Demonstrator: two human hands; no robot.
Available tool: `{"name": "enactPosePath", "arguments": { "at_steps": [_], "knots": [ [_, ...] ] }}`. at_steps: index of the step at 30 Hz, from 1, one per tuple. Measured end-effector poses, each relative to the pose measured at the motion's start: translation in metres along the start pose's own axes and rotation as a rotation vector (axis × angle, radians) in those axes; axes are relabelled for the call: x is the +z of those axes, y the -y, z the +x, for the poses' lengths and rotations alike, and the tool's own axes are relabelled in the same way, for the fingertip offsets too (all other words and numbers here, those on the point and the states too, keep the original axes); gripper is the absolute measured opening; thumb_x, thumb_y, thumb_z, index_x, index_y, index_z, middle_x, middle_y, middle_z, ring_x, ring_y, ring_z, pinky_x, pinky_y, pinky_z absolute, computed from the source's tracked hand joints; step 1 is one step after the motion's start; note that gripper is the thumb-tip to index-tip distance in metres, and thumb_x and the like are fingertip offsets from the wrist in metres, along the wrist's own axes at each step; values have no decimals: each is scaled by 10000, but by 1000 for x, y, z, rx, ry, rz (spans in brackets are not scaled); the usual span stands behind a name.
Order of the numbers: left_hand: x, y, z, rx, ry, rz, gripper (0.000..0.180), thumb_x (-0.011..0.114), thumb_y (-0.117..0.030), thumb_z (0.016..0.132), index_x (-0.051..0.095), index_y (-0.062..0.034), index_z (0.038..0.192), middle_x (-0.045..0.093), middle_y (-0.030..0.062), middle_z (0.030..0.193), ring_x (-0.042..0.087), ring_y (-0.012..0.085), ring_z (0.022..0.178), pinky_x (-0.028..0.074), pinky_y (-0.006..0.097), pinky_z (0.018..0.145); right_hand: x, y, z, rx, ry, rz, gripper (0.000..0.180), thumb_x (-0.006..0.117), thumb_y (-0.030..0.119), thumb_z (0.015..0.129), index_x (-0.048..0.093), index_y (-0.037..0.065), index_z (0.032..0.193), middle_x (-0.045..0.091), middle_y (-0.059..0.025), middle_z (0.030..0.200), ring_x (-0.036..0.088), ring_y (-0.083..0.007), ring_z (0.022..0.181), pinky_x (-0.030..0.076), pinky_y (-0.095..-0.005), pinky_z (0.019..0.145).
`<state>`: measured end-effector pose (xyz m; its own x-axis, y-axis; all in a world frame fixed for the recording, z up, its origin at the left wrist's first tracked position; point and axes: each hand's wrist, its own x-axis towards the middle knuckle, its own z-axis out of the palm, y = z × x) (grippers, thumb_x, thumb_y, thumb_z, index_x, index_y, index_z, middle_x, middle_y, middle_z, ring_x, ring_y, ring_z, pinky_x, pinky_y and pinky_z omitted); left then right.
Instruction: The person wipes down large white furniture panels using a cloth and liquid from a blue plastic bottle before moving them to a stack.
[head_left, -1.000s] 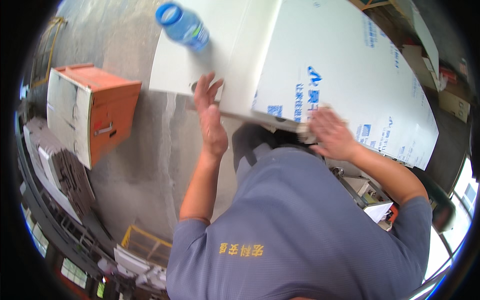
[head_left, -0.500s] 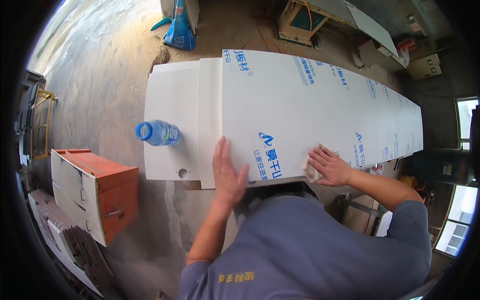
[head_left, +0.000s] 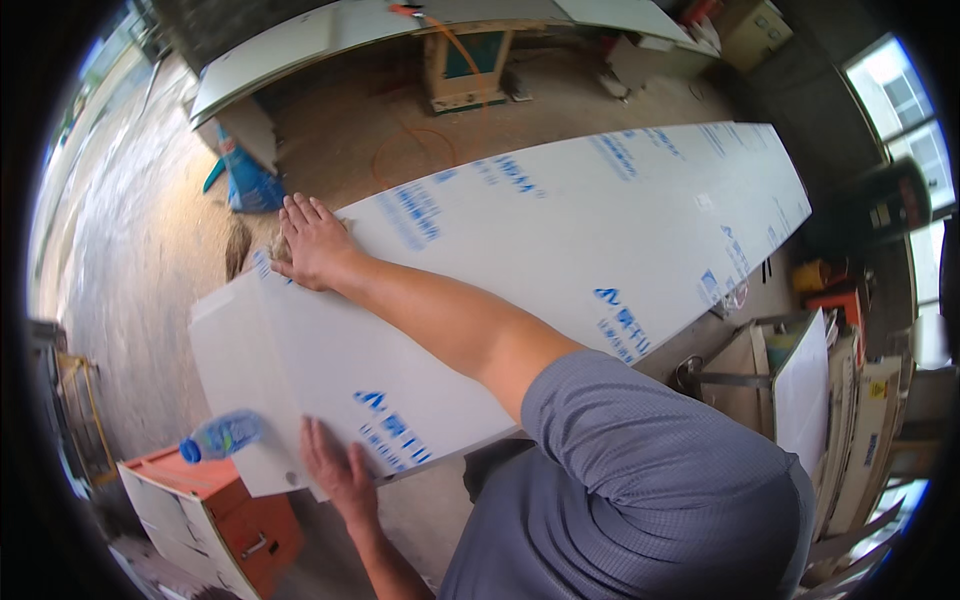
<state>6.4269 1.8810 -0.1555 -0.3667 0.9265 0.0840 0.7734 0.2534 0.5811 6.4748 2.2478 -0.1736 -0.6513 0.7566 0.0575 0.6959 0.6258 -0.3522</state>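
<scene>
A long white panel with blue printing (head_left: 560, 220) lies on top of other white panels (head_left: 225, 350), whose left ends stick out beneath it. My right arm reaches across to the far left corner of the top panel. There my right hand (head_left: 318, 245) presses on a crumpled pale cloth (head_left: 281, 248), mostly hidden under the palm and fingers. Near the panel's front left corner rests my left hand (head_left: 342, 475), fingers extended, thumb apart, holding nothing. A clear plastic bottle with a blue cap (head_left: 225, 435) is on the projecting panels, left of that hand.
At the lower left stands an orange and white drawer cabinet (head_left: 215, 530). A blue bag (head_left: 250, 180) sits on the floor beyond the stack. Along the back runs a long workbench (head_left: 370, 25), with an orange hose (head_left: 455, 45) hanging from it. A dark green tank (head_left: 870, 210) stands at the right.
My right hand has moved with the cloth from the panel's near edge to its far left corner. My left hand stays by the near left corner. The view has turned.
</scene>
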Motion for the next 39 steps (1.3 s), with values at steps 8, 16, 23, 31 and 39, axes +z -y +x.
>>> {"name": "enactPosePath", "arguments": {
  "at_steps": [8, 16, 23, 31, 39],
  "knots": [
    [112, -136, -14, -56, -105, 294, 587, 500, -370, 1084, 464, -24, 1557, 391, 209, 1652, 312, 417, 1546, 217, 550, 1257, -163, -358, -180, 318, -41, -143, 758, 484, 540, 1048, 405, 17, 1592, 322, -203, 1692, 255, -340, 1591, 151, -487, 1311],
    [153, -173, 1, -94, -153, 518, 597, 456, -403, 1100, 449, -36, 1571, 391, 212, 1648, 322, 405, 1536, 245, 531, 1246, -290, -761, -395, 865, -190, -357, 657, 403, 520, 1094, 506, 53, 1544, 355, -211, 1669, 259, -354, 1580, 144, -496, 1305],
    [156, -169, 11, -26, -99, 552, 610, 454, -384, 1097, 448, 3, 1568, 379, 225, 1654, 317, 395, 1542, 226, 508, 1262, -190, -463, -272, 167, -148, -2, 818, 694, 489, 924, 466, -1, 1538, 344, -220, 1669, 237, -373, 1589, 188, -471, 1314],
    [188, -165, 5, -251, -72, 699, 713, 356, -465, 1124, 283, 24, 1638, 287, 243, 1697, 251, 404, 1571, 182, 524, 1275, -220, -518, -288, 154, -73, -14, 897, 443, 592, 1028, 243, -26, 1648, 170, -186, 1753, 97, -325, 1637, 58, -460, 1328],
    [369, -501, 0, 145, 171, 478, 747, 336, -467, 1113, 195, 31, 1653, 214, 263, 1716, 152, 432, 1606, 99, 533, 1306, -351, -823, -455, 577, -225, -3, 851, 539, 530, 1005, 321, -19, 1617, 286, -193, 1711, 240, -356, 1594, 188, -470, 1310]
  ]
}}
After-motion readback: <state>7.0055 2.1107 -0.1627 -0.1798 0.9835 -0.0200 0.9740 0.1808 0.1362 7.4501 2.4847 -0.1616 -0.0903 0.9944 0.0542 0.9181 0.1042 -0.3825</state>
